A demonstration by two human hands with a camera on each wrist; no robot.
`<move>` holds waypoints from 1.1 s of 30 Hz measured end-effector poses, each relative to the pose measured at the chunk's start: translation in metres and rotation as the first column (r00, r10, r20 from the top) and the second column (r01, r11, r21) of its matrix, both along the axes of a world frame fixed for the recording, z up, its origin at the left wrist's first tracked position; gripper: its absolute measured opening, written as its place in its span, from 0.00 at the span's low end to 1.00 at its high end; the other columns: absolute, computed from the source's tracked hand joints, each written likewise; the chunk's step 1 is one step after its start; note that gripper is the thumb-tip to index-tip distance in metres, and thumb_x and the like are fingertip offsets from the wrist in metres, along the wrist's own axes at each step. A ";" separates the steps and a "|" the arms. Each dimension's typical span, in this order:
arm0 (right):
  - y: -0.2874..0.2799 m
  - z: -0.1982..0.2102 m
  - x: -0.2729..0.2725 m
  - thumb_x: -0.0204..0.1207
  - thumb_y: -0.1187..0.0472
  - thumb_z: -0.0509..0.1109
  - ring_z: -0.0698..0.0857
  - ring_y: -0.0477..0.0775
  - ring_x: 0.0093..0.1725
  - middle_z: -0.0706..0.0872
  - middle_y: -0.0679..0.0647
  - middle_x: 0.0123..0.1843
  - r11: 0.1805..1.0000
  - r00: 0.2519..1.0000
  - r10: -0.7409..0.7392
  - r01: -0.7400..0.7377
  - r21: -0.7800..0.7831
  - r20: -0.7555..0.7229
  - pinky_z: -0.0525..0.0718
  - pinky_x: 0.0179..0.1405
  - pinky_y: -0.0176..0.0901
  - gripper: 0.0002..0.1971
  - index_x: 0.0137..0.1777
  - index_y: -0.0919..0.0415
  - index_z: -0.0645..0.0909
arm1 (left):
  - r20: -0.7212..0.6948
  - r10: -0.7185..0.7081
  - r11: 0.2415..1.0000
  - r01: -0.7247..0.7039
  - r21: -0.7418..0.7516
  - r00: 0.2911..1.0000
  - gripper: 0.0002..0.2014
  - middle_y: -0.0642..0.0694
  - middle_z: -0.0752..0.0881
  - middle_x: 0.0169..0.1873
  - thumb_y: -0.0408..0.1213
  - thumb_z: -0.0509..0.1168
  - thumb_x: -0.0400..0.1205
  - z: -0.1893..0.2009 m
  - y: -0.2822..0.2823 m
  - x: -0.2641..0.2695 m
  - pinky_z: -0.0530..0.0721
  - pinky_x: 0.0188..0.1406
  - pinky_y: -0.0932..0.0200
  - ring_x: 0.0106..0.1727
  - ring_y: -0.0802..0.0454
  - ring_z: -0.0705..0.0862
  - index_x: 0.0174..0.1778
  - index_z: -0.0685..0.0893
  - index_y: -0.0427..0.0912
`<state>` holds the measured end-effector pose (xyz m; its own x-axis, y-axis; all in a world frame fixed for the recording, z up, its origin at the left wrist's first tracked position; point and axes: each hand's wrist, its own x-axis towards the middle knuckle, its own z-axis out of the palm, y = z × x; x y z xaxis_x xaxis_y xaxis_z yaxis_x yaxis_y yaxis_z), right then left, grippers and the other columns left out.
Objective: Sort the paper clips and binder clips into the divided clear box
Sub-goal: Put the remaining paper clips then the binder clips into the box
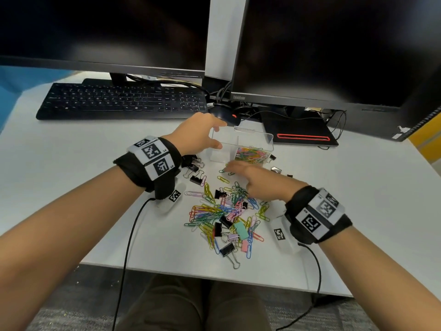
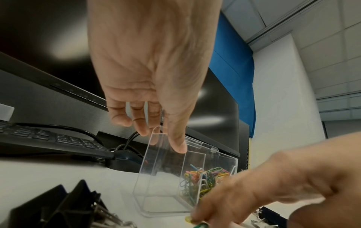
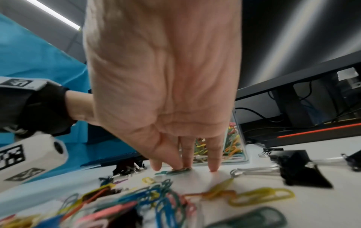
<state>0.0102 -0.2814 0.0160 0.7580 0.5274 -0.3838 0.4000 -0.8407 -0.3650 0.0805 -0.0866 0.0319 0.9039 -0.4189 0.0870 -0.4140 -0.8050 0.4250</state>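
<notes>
The clear divided box (image 1: 248,139) stands at mid-desk. Its right compartment holds coloured paper clips (image 1: 251,154); the left one looks empty. My left hand (image 1: 216,134) grips the box's left end, thumb (image 2: 177,146) on the near side and fingers behind the wall. My right hand (image 1: 232,167) lies just in front of the box, straight fingertips (image 3: 185,165) pressing a green paper clip (image 3: 175,171) on the desk. A mixed pile of paper clips and binder clips (image 1: 226,211) spreads below it. Black binder clips (image 1: 194,168) lie under my left wrist.
More black binder clips (image 1: 276,169) lie right of the box. Behind it are a black mouse (image 1: 226,114), a keyboard (image 1: 119,101), two dark monitors and a black stand base with a red stripe (image 1: 300,137). The desk's front edge (image 1: 214,275) runs near my lap.
</notes>
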 end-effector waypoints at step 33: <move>-0.020 0.010 0.004 0.70 0.69 0.77 0.84 0.53 0.36 0.89 0.59 0.39 0.894 0.929 -0.335 0.260 0.366 0.158 0.80 0.34 0.30 0.05 0.44 0.69 0.89 | -0.018 0.017 1.000 -0.017 -0.017 1.000 0.30 0.46 0.84 0.60 0.43 0.74 0.75 -0.003 0.000 0.002 0.77 0.52 0.54 0.56 0.47 0.79 0.74 0.76 0.46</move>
